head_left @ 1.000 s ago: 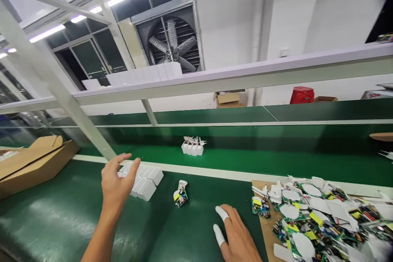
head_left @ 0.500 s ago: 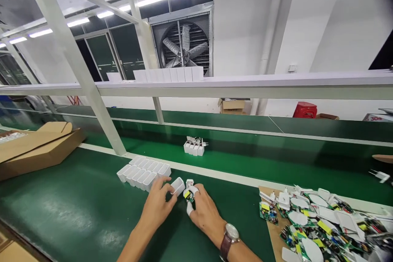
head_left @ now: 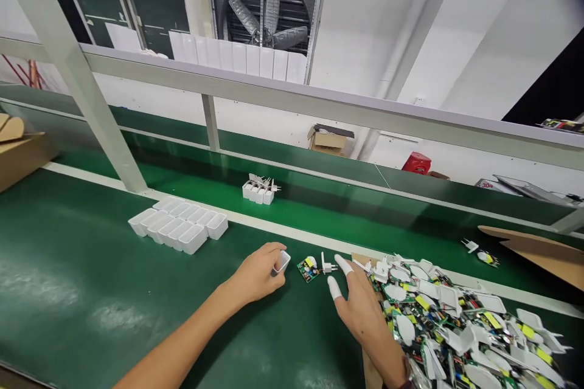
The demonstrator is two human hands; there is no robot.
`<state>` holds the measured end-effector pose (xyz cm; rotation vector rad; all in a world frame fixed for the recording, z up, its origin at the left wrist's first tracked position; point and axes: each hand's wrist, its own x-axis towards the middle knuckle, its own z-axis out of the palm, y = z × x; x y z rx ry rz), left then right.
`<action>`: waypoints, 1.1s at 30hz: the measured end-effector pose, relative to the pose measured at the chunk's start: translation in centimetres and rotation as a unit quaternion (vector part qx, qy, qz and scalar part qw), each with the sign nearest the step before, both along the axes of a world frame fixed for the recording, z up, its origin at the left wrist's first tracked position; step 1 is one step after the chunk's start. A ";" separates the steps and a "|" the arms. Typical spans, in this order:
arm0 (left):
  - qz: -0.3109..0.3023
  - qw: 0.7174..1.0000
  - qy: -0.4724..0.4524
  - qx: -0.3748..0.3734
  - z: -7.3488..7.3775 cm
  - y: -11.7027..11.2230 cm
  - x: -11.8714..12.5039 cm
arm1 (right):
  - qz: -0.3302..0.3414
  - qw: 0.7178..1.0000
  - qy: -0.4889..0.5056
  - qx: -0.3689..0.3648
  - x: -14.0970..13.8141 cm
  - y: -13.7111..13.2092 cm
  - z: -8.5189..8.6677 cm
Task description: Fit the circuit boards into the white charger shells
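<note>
The step in hand seems to be the bringing together of case and board; the next move would call for a gentle pinch and careful alignment. The left hand is clamped on a hollow white case. The right hand, fingers apart, is beside the white plug. Between the hands lies the green circuit board, with yellow part, on the bench

A white case, white plug and green circuit board topped by a yellow block contrast with a dark green worktop. White finger caps, a brighter green belt and a red stool add further colour.
</note>
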<state>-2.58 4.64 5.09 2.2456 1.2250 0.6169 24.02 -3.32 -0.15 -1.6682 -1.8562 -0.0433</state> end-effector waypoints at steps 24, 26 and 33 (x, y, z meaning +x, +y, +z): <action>-0.052 0.970 -0.113 -0.209 -3.9 0.6 -2.1 | 0.089 0.995 -0.004 0.052 -1.7 1.4 -4.7; -0.051 0.976 -0.109 -0.181 -4.1 0.6 -1.8 | 0.082 0.994 0.026 0.066 -2.1 1.4 -4.0; -0.125 0.982 -0.137 0.019 -5.3 0.7 -0.7 | 0.097 0.979 0.123 0.131 -4.4 -0.3 -0.6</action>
